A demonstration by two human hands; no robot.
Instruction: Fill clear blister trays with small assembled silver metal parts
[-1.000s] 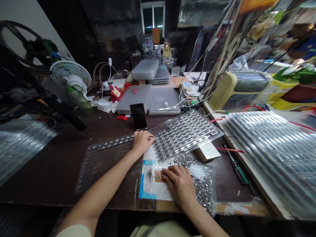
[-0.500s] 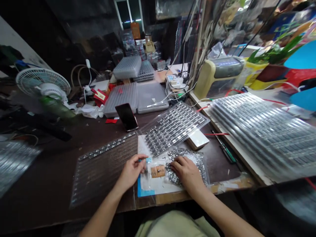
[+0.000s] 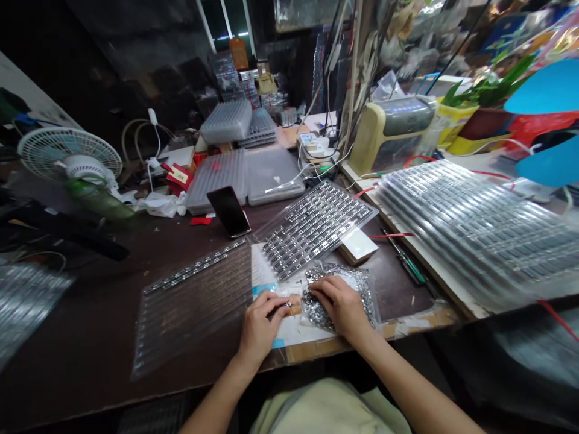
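My left hand (image 3: pixel 262 322) is closed in a pinch on a small metal part (image 3: pixel 288 304), held over a small orange-brown block (image 3: pixel 295 306). My right hand (image 3: pixel 340 304) rests on an open clear bag of small shiny metal parts (image 3: pixel 364 295), its fingertips pressed together at the bag's left side; what they hold, if anything, is too small to tell. Beneath the block lies a white sheet (image 3: pixel 289 334) with blue edges. Beyond my hands lies a clear tray filled with rows of metal parts (image 3: pixel 316 226). Left of my left hand, another clear tray (image 3: pixel 194 313) has metal parts only along its top rows.
A phone (image 3: pixel 228 212) stands propped behind the trays. A white box (image 3: pixel 359 247) sits under the filled tray's right corner. A green-handled screwdriver (image 3: pixel 412 269) lies to the right, beside a stack of filled trays (image 3: pixel 479 223). A fan (image 3: pixel 72 157) stands at the far left.
My left hand has moved right onto the orange-brown block and now pinches a small metal part there. My right hand stays at the bag. The view has shifted slightly.
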